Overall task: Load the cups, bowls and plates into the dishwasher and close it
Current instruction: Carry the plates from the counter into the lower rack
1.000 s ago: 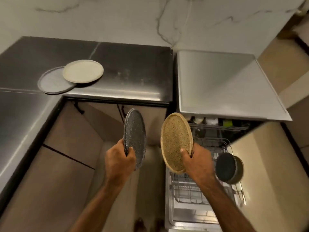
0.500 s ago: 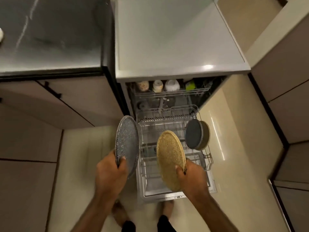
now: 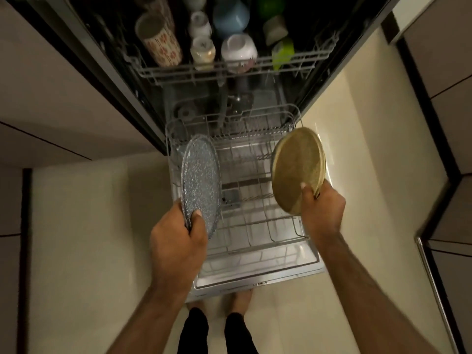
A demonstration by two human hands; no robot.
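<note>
My left hand (image 3: pixel 178 238) grips a grey speckled plate (image 3: pixel 200 182) by its lower edge, held upright over the left side of the pulled-out lower rack (image 3: pixel 251 200). My right hand (image 3: pixel 323 210) holds a tan speckled plate (image 3: pixel 296 167) upright at the rack's right side, hiding the dishes seen there before. The dishwasher door (image 3: pixel 255 274) lies open flat below the rack. The upper rack (image 3: pixel 229 69) carries several cups and bowls, among them a patterned mug (image 3: pixel 159 40) and a white bowl (image 3: pixel 238 51).
Beige cabinet fronts (image 3: pixel 58 98) flank the dishwasher on the left, and more cabinets (image 3: pixel 439 72) stand at the right with a metal handle (image 3: pixel 434 282). Cream floor tiles (image 3: pixel 89 238) lie on both sides of the door. My feet (image 3: pixel 219 305) stand just behind its edge.
My head has dropped closer to the dishwasher, so the countertop has left the view. Both hands spread apart; the tan plate moved to the rack's right side, the grey one to its left.
</note>
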